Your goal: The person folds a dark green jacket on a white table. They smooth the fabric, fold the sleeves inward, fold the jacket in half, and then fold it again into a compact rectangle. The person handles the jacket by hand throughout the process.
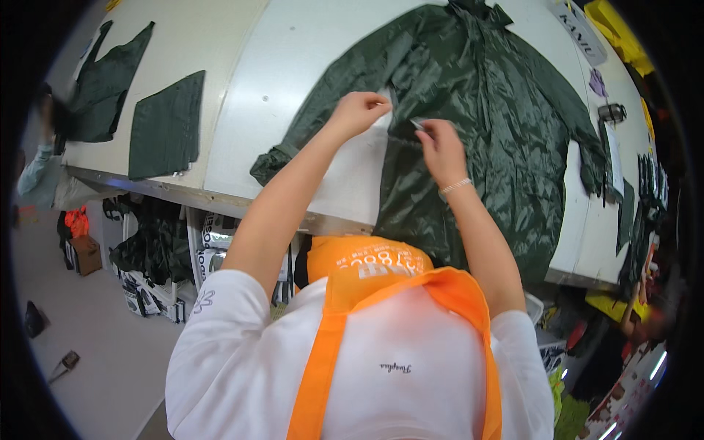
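A person in a white shirt and orange apron leans over a long white counter (293, 66) seen from above. One dark green jacket (506, 125), of thin, glossy, crinkled fabric, lies spread flat at the 1 o'clock part of the view. Its lower hem hangs over the near counter edge at 4 o'clock, and one sleeve reaches out toward 9 o'clock, its cuff close to that edge.

The left hand (359, 111) rests at the jacket's front opening near the centre, its fingers closed in a pinch on the fabric edge. The right hand (442, 149), just beside it at 3 o'clock, has its fingers curled shut around a small pale object (418, 124) too small to identify. A thin bracelet circles the right wrist.

Bare white counter lies between the sleeve and two flat dark green fabric pieces (167, 125) at 10 o'clock, leaving open room there. Several small items crowd the counter's far right edge at 2 to 3 o'clock. Below the counter, at 8 o'clock, is pale floor (95, 345) with bags and boxes stored under the edge.
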{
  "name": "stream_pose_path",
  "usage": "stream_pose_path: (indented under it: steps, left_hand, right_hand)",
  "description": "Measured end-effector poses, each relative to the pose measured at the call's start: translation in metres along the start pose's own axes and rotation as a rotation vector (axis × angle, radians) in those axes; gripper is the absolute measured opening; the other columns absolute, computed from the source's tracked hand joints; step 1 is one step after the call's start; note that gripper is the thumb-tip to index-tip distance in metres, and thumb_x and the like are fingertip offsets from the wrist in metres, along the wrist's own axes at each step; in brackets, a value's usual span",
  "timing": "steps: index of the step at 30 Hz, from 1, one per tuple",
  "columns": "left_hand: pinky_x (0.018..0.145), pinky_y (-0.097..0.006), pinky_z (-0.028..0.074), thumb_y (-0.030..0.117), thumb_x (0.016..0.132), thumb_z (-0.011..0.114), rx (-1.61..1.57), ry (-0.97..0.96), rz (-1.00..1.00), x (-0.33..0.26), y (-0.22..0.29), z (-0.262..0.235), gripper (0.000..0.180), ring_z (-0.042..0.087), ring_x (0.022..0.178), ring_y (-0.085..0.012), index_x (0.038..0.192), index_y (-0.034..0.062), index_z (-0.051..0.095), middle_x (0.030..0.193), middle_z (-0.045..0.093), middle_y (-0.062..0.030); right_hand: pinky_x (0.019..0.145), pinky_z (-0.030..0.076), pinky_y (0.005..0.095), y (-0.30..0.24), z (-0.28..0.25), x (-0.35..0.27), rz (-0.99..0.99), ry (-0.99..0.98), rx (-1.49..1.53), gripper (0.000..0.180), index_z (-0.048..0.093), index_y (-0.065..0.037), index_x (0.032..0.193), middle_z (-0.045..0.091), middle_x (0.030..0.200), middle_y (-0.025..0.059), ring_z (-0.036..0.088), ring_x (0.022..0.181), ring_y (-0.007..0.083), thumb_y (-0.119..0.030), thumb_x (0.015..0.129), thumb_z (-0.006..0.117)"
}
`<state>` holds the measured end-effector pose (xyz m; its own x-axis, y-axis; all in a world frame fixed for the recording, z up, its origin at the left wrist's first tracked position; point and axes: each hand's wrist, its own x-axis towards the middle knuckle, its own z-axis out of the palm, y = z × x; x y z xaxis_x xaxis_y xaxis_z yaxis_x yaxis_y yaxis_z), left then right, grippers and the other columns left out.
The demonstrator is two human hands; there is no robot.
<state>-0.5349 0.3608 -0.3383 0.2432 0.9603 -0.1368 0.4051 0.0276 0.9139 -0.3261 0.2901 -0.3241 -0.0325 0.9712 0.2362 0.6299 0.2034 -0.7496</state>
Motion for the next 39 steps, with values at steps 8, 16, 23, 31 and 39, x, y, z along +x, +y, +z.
stream_pose_path:
  steps: [8,16,23,31,39]
  left_hand:
    - [0.084,-0.035,0.048,0.047,0.077,0.068,0.416,0.197,-0.348,-0.122,-0.108,-0.173,0.064,0.063,0.097,-0.0272,0.116,-0.0025,0.059,0.102,0.066,-0.0194]
    - [0.061,-0.021,0.039,0.022,0.088,0.064,-0.234,0.311,-0.163,-0.178,-0.077,-0.095,0.022,0.049,0.068,-0.0067,0.084,0.0016,0.059,0.073,0.056,0.0012]
    - [0.072,-0.020,0.041,0.016,0.094,0.054,-0.778,0.329,-0.026,-0.186,0.029,-0.038,0.014,0.050,0.078,-0.0050,0.091,0.0030,0.058,0.083,0.057,0.0021]
    - [0.076,-0.020,0.042,0.019,0.093,0.056,-0.995,0.372,-0.123,-0.210,0.071,0.014,0.016,0.054,0.083,-0.0070,0.098,0.0041,0.057,0.089,0.060,0.0005]
    - [0.086,-0.033,0.048,0.020,0.094,0.053,-1.178,0.217,-0.141,-0.226,0.091,0.078,0.025,0.058,0.097,-0.0153,0.116,0.0070,0.053,0.108,0.060,-0.0038]
  right_hand:
    - [0.087,0.048,0.0377,0.054,-0.046,-0.038,0.238,-0.409,-0.374,0.038,0.065,0.002,0.104,0.059,0.119,0.0204,0.062,0.099,0.0336,-0.025,0.078,0.071]
    - [0.042,0.032,0.0184,-0.099,-0.126,0.019,-0.104,0.757,0.475,0.050,0.052,0.000,0.118,0.066,0.090,0.0094,0.040,0.048,0.0049,-0.039,0.101,0.027]
    - [0.070,0.045,0.0198,-0.097,-0.076,-0.047,0.185,-0.162,0.433,0.026,0.064,-0.004,0.110,0.066,0.095,0.0024,0.055,0.077,0.0042,-0.015,0.086,0.066]
    - [0.052,0.035,0.0180,-0.087,-0.062,-0.097,0.439,-0.113,0.842,0.022,0.058,0.001,0.107,0.053,0.073,-0.0052,0.044,0.058,0.0034,-0.012,0.090,0.061]
    - [0.043,0.027,0.0240,-0.082,-0.085,-0.091,0.689,-0.107,1.316,0.015,0.051,-0.009,0.095,0.036,0.055,-0.0046,0.033,0.046,0.0070,-0.022,0.093,0.057]
